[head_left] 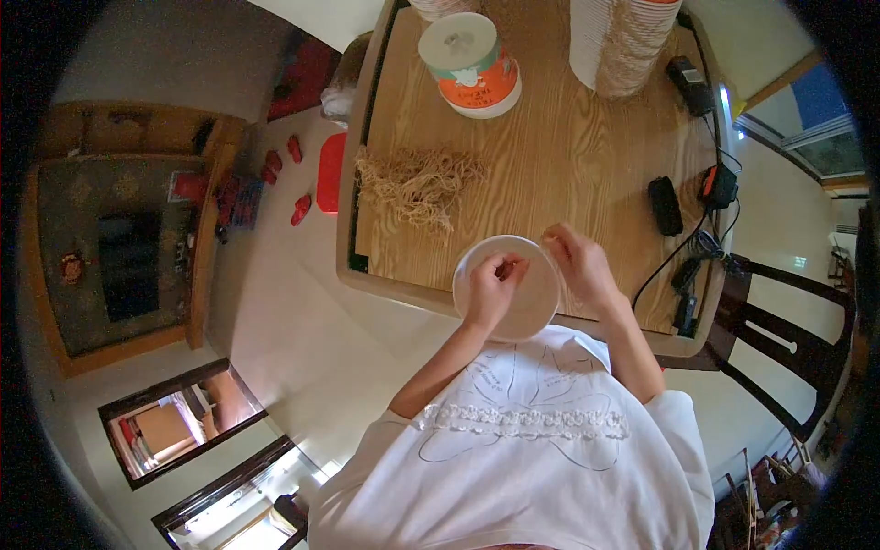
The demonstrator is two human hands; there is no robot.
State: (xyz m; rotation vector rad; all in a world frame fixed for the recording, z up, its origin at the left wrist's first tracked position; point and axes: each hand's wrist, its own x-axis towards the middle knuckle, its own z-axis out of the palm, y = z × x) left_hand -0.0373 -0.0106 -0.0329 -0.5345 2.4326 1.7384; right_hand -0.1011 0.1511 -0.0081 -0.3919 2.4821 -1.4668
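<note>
A round white paper tub [523,323] stands with its mouth toward me at the near edge of the wooden table. My left hand [492,291] is over its mouth, fingers curled and pinched together. My right hand [579,264] is at the right side of the rim, with thumb and fingertips pressed together. What either hand pinches is too small to make out. Beyond the tub, to the left, lies a loose tangle of tan twine strings [422,183]. Farther back sits an orange and green printed paper tub [477,82], bottom up.
Tall nested stacks of paper tubs [619,46] stand at the far right of the table [550,156]. Along its right edge lie a black case [665,206], a black and orange device [718,187] and black cables. A dark wooden chair [788,321] stands to the right, a red stool [332,174] to the left.
</note>
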